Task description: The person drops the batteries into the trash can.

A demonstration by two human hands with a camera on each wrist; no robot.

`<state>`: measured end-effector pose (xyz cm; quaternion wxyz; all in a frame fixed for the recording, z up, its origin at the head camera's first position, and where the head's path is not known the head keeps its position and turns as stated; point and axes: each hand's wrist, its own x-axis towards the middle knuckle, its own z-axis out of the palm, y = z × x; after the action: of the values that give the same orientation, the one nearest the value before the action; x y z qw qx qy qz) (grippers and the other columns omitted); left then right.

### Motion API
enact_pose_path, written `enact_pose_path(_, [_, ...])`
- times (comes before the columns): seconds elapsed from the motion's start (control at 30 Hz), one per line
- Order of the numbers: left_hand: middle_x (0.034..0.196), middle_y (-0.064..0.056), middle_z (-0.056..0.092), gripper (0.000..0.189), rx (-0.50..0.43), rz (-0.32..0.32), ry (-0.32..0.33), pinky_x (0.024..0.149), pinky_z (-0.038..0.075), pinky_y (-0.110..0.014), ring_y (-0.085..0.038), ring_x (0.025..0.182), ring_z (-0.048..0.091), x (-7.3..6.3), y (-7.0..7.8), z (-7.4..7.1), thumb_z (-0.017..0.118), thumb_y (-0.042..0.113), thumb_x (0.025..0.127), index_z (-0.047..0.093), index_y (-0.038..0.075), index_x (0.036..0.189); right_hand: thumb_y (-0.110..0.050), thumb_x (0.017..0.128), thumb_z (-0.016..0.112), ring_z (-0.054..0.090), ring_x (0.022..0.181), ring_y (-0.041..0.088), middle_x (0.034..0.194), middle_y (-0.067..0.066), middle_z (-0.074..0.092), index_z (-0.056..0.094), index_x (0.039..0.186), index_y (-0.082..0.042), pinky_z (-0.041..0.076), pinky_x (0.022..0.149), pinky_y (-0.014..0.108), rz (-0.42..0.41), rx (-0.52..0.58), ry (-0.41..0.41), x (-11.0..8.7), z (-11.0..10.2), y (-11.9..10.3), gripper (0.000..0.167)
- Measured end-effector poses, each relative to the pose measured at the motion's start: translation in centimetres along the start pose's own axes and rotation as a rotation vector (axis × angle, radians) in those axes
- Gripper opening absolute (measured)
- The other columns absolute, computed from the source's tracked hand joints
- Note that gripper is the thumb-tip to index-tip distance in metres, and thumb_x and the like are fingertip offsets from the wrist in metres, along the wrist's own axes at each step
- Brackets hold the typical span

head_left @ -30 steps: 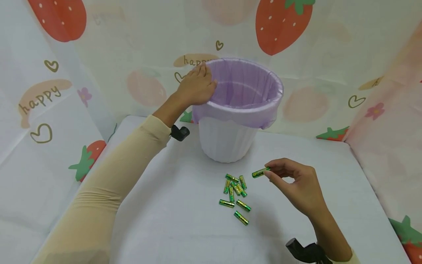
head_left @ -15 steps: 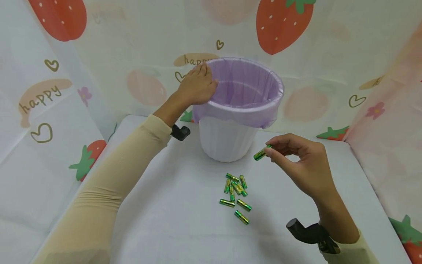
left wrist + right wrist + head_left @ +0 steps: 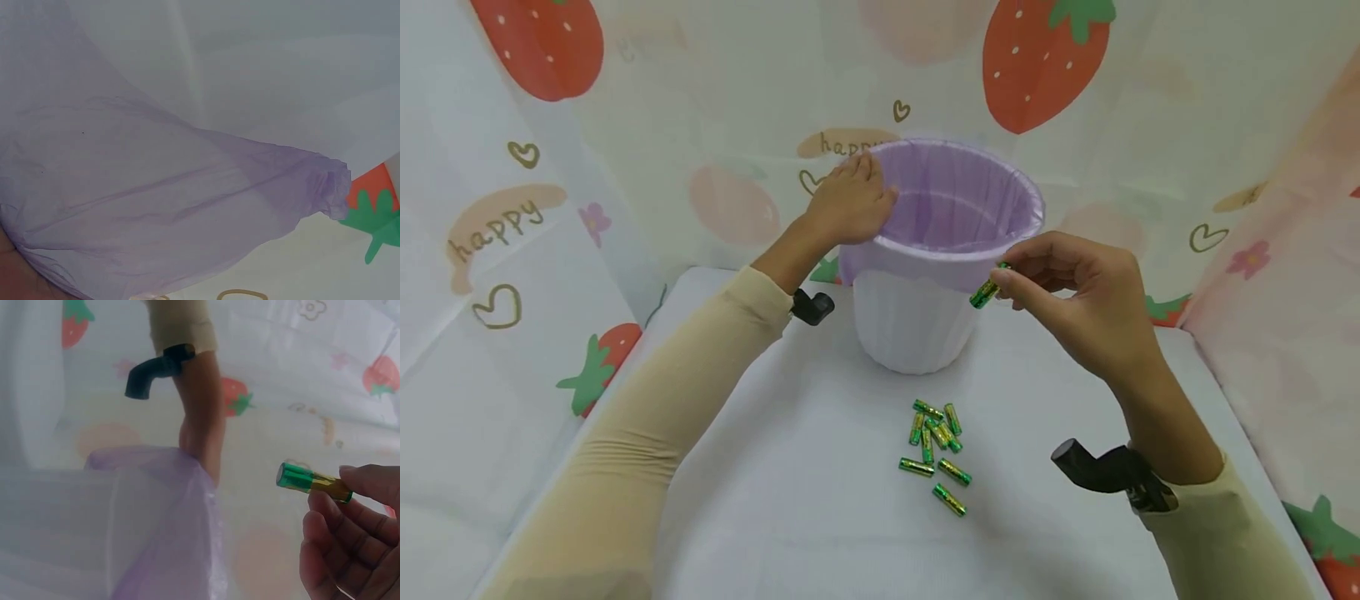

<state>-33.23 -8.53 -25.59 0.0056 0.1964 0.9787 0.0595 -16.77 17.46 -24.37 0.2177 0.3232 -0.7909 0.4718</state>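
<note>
A white trash bin [image 3: 913, 325] with a purple liner bag [image 3: 955, 196] folded over its rim stands toward the back of the table. My left hand [image 3: 852, 200] holds the bin at its left rim, thumb toward the inside. In the left wrist view the liner bag [image 3: 175, 187] hangs across most of the picture and only a sliver of hand shows. Between thumb and fingers, my right hand [image 3: 1075, 292] pinches a green and gold battery [image 3: 985, 292] [image 3: 312, 481], just outside the bin's front right rim. Several similar batteries [image 3: 927, 444] lie loosely grouped in front of the bin.
A white cloth covers the table [image 3: 790, 500]. Behind and at both sides hang pale curtains [image 3: 737, 83] printed with strawberries and hearts. A black wrist camera [image 3: 1105, 467] juts out from the right wrist, another black camera [image 3: 812, 307] from the left.
My right hand has risen and moved away from me with the battery, from beside the loose batteries up to the bin's rim. The left hand has stayed on the rim.
</note>
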Motion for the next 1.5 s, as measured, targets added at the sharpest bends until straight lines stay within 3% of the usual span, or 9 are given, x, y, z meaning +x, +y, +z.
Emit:
enact_pose_path(0.3, [0.167,-0.025,0.0,0.071,-0.012,-0.007,-0.001,0.126,-0.001,-0.044,-0.036,0.155,-0.003,0.2,0.2,-0.1,0.008,0.042,0.109,0.004,-0.01,0.158,-0.001,0.087,0.078,0.066,0.061,0.014,0.078,0.004,0.074,0.076,0.093,0.002,0.054,0.06,0.018,0.015,-0.054,0.03,3.8,-1.1,-0.1,0.008])
enact_pose_path(0.8, [0.167,-0.025,-0.004,0.071,-0.012,-0.008,-0.015,0.126,-0.001,-0.044,-0.036,0.155,-0.004,0.4,0.5,-0.3,0.007,0.041,0.109,0.002,-0.01,0.158,-0.016,0.091,0.076,0.067,0.063,0.017,0.075,-0.001,0.073,0.076,0.097,0.0,0.055,0.061,0.02,0.134,-0.153,0.003,9.2,-1.5,2.0,0.017])
enact_pose_path(1.0, [0.167,-0.025,-0.003,0.07,-0.014,-0.006,-0.013,0.126,-0.001,-0.044,-0.036,0.155,-0.004,0.3,0.7,-0.4,0.007,0.04,0.109,0.002,-0.01,0.158,-0.017,0.091,0.076,0.066,0.061,0.018,0.075,0.003,0.072,0.076,0.098,0.001,0.055,0.061,0.02,0.186,-0.167,-0.016,10.8,-1.4,3.3,0.02])
enact_pose_path(1.23, [0.167,-0.026,-0.001,0.069,-0.007,0.0,-0.003,0.126,0.0,-0.044,-0.036,0.155,-0.002,0.2,0.8,-0.5,0.009,0.038,0.109,0.003,-0.011,0.157,-0.018,0.091,0.076,0.065,0.057,0.01,0.073,0.0,0.073,0.076,0.1,0.003,0.055,0.059,0.019,0.256,-0.16,-0.037,12.3,-0.9,4.7,0.023])
enact_pose_path(1.5, [0.167,-0.025,-0.002,0.069,-0.007,-0.004,-0.015,0.126,-0.001,-0.044,-0.036,0.155,-0.003,0.3,0.7,-0.4,0.008,0.039,0.109,0.002,-0.01,0.158,-0.024,0.092,0.076,0.065,0.057,0.009,0.074,0.0,0.073,0.077,0.103,-0.001,0.054,0.058,0.018,0.309,-0.237,-0.09,13.4,-0.2,5.9,0.025])
